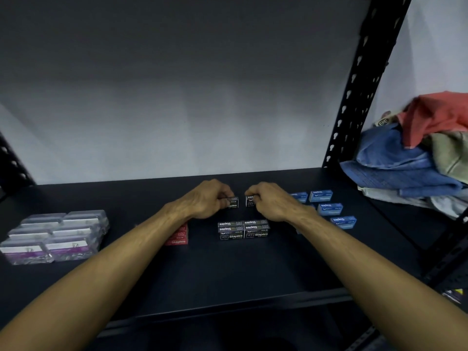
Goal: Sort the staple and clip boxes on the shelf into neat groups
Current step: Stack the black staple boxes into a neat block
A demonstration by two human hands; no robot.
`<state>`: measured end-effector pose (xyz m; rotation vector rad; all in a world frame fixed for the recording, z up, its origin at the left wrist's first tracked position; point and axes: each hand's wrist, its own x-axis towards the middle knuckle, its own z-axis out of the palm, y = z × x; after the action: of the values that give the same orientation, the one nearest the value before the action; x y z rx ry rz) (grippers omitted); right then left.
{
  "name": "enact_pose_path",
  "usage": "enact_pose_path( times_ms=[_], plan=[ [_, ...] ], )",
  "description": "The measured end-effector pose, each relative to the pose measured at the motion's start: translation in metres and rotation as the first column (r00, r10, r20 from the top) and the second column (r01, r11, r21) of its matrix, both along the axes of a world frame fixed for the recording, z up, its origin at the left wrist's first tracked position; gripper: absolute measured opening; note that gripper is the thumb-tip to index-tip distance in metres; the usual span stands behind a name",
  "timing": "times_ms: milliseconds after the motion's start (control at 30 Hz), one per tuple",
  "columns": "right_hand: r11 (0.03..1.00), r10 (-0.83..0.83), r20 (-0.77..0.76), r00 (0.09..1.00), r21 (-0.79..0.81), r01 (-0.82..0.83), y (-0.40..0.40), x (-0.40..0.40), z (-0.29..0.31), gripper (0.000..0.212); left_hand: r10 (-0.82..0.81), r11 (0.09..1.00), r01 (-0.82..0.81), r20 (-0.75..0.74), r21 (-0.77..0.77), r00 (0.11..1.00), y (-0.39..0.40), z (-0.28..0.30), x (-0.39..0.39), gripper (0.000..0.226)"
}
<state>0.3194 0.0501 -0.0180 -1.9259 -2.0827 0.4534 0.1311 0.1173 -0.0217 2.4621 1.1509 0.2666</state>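
My left hand is closed on a black staple box at the middle of the dark shelf. My right hand grips another black staple box just to its right, a small gap between the two. In front of them sits a tidy block of black staple boxes. Red staple boxes lie partly hidden under my left forearm. Several blue staple boxes are spread at the right. Clear clip boxes with purple labels stand grouped at the left.
A pile of folded clothes lies on the neighbouring shelf at the right. A black perforated upright rises at the shelf's back right corner. A white wall backs the shelf.
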Motion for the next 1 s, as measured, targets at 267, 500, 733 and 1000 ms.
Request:
enact_pose_path(
  times_ms=[267, 500, 733, 1000],
  plan=[
    [0.999, 0.039, -0.068, 0.997, 0.01, -0.038, 0.003, -0.005, -0.004, 0.037, -0.022, 0.999, 0.023, 0.03, -0.031, 0.999, -0.002, -0.003, 0.004, 0.012],
    [0.999, 0.036, -0.097, 0.995, -0.02, -0.038, 0.001, -0.004, -0.005, 0.037, -0.016, 0.999, 0.018, 0.055, -0.042, 0.998, -0.009, -0.003, 0.001, 0.013],
    [0.997, 0.051, -0.103, 0.993, -0.047, -0.056, -0.012, -0.005, 0.0, 0.034, -0.015, 0.996, 0.023, 0.08, -0.09, 0.997, -0.023, 0.0, -0.008, 0.013],
    [0.994, 0.071, -0.113, 0.991, -0.079, -0.081, -0.027, -0.007, 0.004, 0.034, -0.041, 0.987, 0.049, 0.051, -0.151, 0.998, -0.037, 0.007, -0.012, 0.018]
  ],
)
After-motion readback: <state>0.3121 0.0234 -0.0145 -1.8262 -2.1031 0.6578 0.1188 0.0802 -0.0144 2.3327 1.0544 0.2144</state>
